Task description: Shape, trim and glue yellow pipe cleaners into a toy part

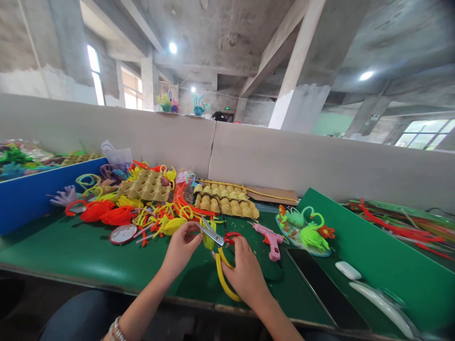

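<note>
Right now the right hand (pixel 245 274) grips red-handled scissors (pixel 213 234), blades pointing up-left toward the left hand (pixel 183 246); that hand pinches a yellow stem (pixel 222 274), which curves down over the green bench (pixel 88 255).

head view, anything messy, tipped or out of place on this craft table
Mostly clutter: pipe cleaners lie in a loose tangled heap around the egg trays. The glue gun lies on its side. The right hand works scissors on a yellow strip; the left hand steadies it. Nothing looks spilled or broken.
</note>
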